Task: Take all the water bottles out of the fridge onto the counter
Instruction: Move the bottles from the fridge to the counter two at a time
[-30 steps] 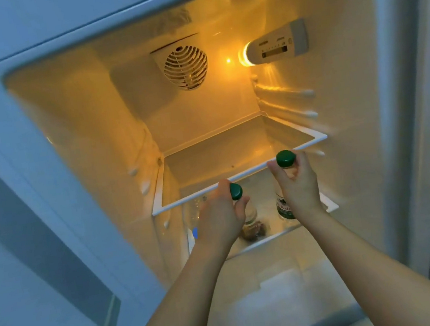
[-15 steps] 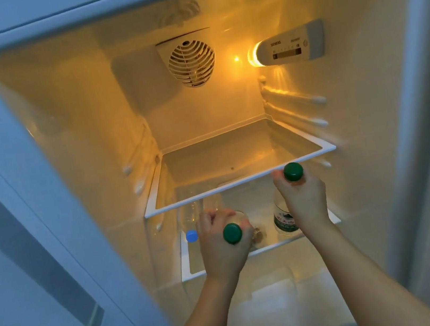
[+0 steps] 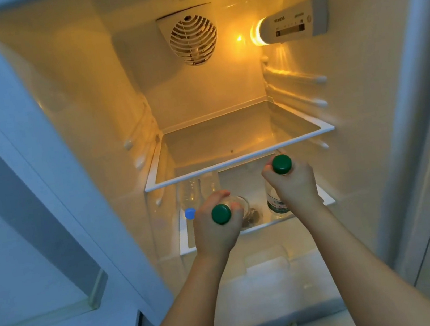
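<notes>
Both my hands reach into the open fridge [image 3: 225,91]. My left hand [image 3: 215,229] grips the neck of a clear water bottle with a green cap [image 3: 221,214], tilted toward me above the lower shelf [image 3: 259,227]. My right hand [image 3: 293,184] grips a second green-capped bottle [image 3: 275,204] with a green and white label, upright above the same shelf's right side. A third clear bottle with a blue cap [image 3: 190,213] lies at the shelf's left, partly behind my left hand.
The upper glass shelf [image 3: 236,163] juts out just above my hands, bare. A fan grille [image 3: 194,40] and the lit control panel [image 3: 290,23] sit on the back and right walls. The open fridge door [image 3: 39,245] stands at the left.
My left hand has drawn its bottle out from under the upper shelf toward me and tilted it. My right hand with its bottle has barely shifted. The view has moved closer.
</notes>
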### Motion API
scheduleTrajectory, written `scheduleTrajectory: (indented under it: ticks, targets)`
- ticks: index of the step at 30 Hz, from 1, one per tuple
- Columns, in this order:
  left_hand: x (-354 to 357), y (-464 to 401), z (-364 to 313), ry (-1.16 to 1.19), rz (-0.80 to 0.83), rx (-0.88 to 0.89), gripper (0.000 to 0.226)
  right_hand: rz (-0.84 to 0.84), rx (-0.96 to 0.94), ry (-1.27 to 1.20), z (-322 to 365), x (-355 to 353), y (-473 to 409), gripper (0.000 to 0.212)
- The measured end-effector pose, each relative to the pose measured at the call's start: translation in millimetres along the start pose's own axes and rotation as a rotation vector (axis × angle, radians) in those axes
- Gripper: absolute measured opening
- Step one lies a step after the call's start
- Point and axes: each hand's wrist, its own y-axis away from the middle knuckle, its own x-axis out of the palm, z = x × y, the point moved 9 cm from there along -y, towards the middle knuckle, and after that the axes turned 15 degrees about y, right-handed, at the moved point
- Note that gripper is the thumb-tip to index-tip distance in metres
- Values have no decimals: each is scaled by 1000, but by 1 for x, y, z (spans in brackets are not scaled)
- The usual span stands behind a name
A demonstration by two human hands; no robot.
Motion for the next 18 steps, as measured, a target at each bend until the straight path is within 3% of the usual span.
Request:
scheduleTrajectory:
  ticks: [5,8,14,18]
  targets:
    - [-19,15,-10,121,-100,-47,30,-9,52,-27,9,-10,7,25]
    - [-35,20,-16,249,-206,-68,13,25,72,-10,15,-4,22,35]
    - [-60,43,-2,181,-186,-168,34,16,43,14,26,-7,44,27]
    - [-84,74,12,150,-199,-249,31,120,49,0,26,5,63,33]
